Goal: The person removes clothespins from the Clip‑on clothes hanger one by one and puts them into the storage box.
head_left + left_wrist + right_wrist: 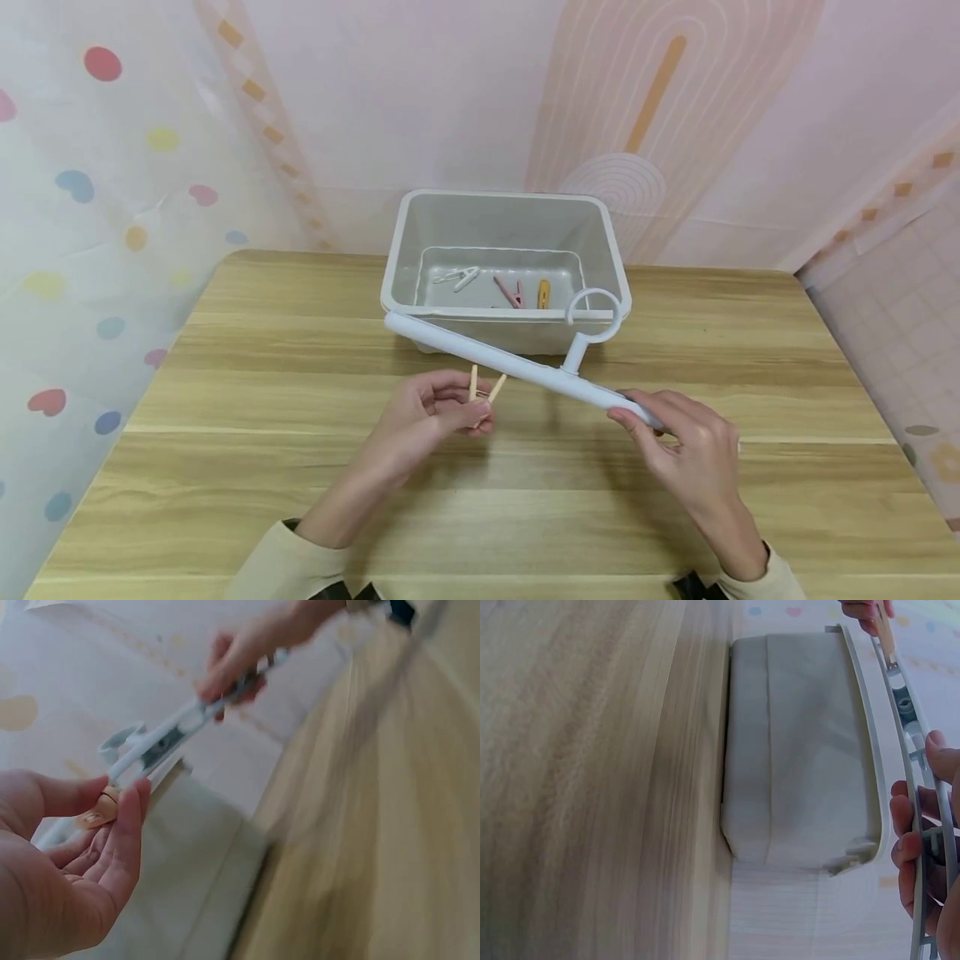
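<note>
Nearest the head camera: two forearms in beige sleeves (281, 562), coming in from 6 o'clock. Left hand (427, 417) pinches a yellow clothespin (483, 392) between thumb and fingertips, fingers curled round its tail, prongs pointing up toward 12, tips just under the bar. Peg is smooth plastic, V-shaped. In the left wrist view the peg (101, 810) shows as an orange-tan blob between thumb and forefinger, blurred.

Right hand (686, 450) grips the lower end of a white hanger bar (502, 362), fingers wrapped round it. Bar is a long, rounded, matte plastic rod, tilted from 4 o'clock up to 10 o'clock, with a ring hook (592, 312) standing off its upper side. Right wrist view shows its ribbed, hollow underside (911, 724).

Behind the bar, at 12 o'clock, a pale grey plastic tub (397, 250), rectangular, rounded corners, rolled rim; the bar's far end crosses its front wall. Inside: a white peg (457, 277), a pink peg (510, 293), another yellow peg (543, 293), lying loose and apart.

All on a light wood-grain table (225, 433), matte planks. Patterned pastel wall (450, 100) behind; dotted sheer curtain (90, 208) at 9 o'clock.
</note>
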Tool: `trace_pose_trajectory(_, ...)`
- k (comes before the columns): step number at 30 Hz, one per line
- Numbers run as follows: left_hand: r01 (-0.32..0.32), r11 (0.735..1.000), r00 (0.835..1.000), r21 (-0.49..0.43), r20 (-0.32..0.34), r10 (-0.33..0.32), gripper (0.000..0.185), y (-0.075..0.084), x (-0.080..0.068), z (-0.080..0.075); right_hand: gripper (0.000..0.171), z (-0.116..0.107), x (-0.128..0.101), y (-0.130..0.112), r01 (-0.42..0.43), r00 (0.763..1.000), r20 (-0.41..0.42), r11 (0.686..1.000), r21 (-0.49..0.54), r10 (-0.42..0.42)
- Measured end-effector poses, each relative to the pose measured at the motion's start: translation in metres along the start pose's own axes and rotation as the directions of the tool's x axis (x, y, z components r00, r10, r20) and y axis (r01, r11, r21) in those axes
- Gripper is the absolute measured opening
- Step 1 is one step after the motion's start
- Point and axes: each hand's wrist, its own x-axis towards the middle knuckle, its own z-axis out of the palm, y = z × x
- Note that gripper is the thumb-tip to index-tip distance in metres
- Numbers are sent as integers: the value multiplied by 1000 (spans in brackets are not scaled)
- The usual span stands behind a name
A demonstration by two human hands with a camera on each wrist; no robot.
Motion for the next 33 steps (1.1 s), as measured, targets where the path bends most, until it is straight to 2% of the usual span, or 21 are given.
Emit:
trace_pose_trajectory(2,-29,993,998,116,-45,34,29,5,-2,-1,45,1,0,0,1,1000,3,1000,-1,-1)
trace_pose_trajectory(4,-67,965,993,253,-81,90,26,9,-5,0,45,1,1,0,4,1000,3,1000,-1,-4)
trace_pose_trajectory(7,-145,876,969,459,-112,219,25,13,-8,4,45,2,1,0,6,1000,3,1000,-6,-6)
trace_pose_trajectory(9,-211,780,935,590,-110,336,23,15,-9,8,46,2,0,1,7,1000,1,1000,-12,-7)
trace_pose_trajectory(11,-268,666,891,696,-84,446,22,15,-11,12,46,2,1,1,7,1000,0,1000,-20,-7)
trace_pose_trajectory(12,-289,609,867,739,-67,493,21,15,-11,14,47,2,1,1,7,1000,-2,1000,-25,-7)
trace_pose_trajectory(14,-305,509,831,805,-36,556,18,16,-12,17,47,2,1,1,10,1000,-3,999,-34,-10)
trace_pose_trajectory(16,-300,431,812,851,-10,584,14,16,-13,20,47,2,1,1,15,1000,-5,999,-43,-15)
trace_pose_trajectory(19,-282,336,798,899,25,602,13,16,-14,23,48,2,1,1,23,1000,-6,998,-58,-23)
trace_pose_trajectory(21,-270,266,781,925,48,623,16,15,-15,25,48,2,1,1,27,1000,-6,998,-65,-27)
trace_pose_trajectory(25,-236,107,719,966,100,688,18,12,-17,29,49,2,1,0,25,1000,4,997,-70,-24)
trace_pose_trajectory(27,-203,40,687,978,113,718,20,9,-18,33,49,2,1,0,19,1000,10,997,-69,-19)
trace_pose_trajectory(31,-143,-51,642,988,132,755,16,4,-18,39,48,3,1,-2,11,1000,22,998,-67,-10)
trace_pose_trajectory(33,-123,-87,617,989,145,773,11,3,-17,42,48,3,0,-3,10,1000,21,998,-68,-8)
